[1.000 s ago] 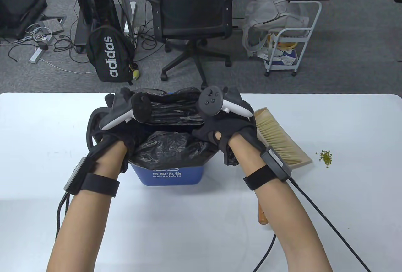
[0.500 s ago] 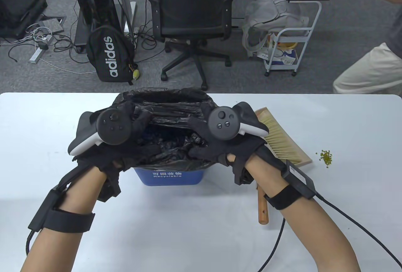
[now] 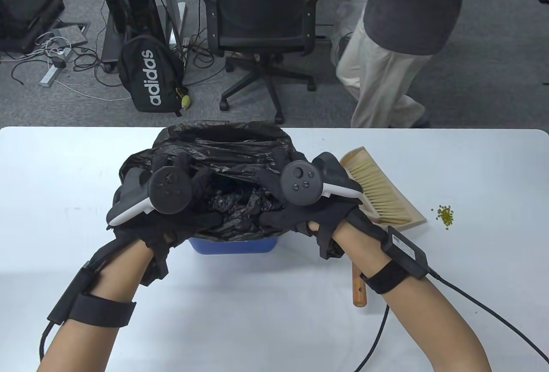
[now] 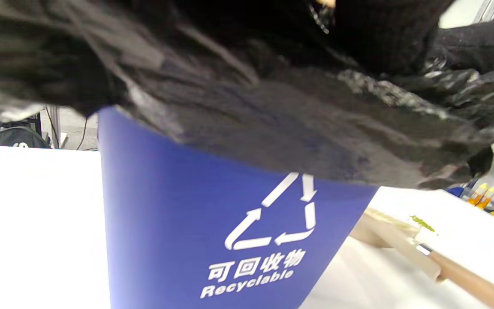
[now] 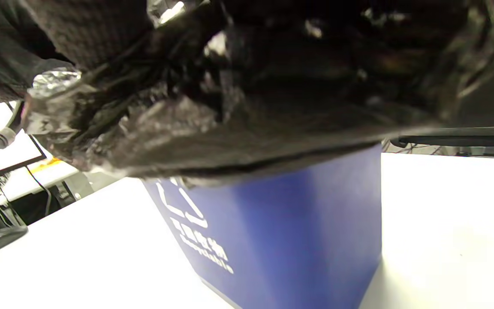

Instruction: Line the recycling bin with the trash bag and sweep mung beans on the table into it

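A blue recycling bin [image 3: 233,245] [image 4: 195,231] [image 5: 298,231] stands mid-table, its top covered by a crumpled black trash bag [image 3: 231,153] [image 4: 272,124] [image 5: 247,107]. My left hand [image 3: 182,200] grips the bag's edge at the bin's near-left rim. At the near-right rim my right hand [image 3: 274,200] holds the bag's edge too. The plastic hangs over the bin's front wall, above the recycling logo. A small pile of green mung beans [image 3: 445,214] lies on the table to the right. A wooden hand brush [image 3: 381,194] lies between the bin and the beans.
A person [image 3: 399,41] walks past just behind the table's far edge. An office chair [image 3: 261,24] and a black backpack [image 3: 148,76] stand on the floor beyond. Cables [image 3: 472,303] trail from my right wrist across the near table.
Both hands have drawn the bag's near edge down over the bin's front rim, hiding its label. A person has walked in from the right behind the table.
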Action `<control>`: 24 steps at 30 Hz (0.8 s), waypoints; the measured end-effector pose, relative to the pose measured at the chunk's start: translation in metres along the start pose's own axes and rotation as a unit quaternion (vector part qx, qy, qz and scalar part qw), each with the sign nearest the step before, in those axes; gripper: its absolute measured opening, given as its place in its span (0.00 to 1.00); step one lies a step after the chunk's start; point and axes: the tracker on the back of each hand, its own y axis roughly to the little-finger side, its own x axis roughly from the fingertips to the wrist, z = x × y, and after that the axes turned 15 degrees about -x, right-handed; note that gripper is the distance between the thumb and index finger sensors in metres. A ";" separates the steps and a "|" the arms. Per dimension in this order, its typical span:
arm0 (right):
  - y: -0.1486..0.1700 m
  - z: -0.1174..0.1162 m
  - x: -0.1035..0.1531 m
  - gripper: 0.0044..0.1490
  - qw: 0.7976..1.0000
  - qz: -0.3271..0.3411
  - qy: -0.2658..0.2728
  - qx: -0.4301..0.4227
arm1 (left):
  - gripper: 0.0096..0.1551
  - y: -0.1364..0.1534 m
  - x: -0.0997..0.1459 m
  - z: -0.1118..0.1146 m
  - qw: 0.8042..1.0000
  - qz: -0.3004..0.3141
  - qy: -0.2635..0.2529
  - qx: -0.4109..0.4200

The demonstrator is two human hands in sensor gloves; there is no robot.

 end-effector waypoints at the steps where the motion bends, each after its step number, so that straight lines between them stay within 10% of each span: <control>1: -0.001 0.003 0.003 0.62 1.000 0.004 0.005 -0.001 | 0.60 0.000 0.002 -0.003 1.000 0.002 -0.006 0.003; 14: -0.005 0.060 0.086 0.60 0.992 0.043 0.121 -0.020 | 0.57 -0.026 0.054 -0.072 0.984 0.008 -0.176 0.003; 24: 0.023 0.048 0.148 0.58 0.987 0.023 0.158 0.006 | 0.56 -0.112 0.082 -0.065 0.973 0.071 -0.217 -0.045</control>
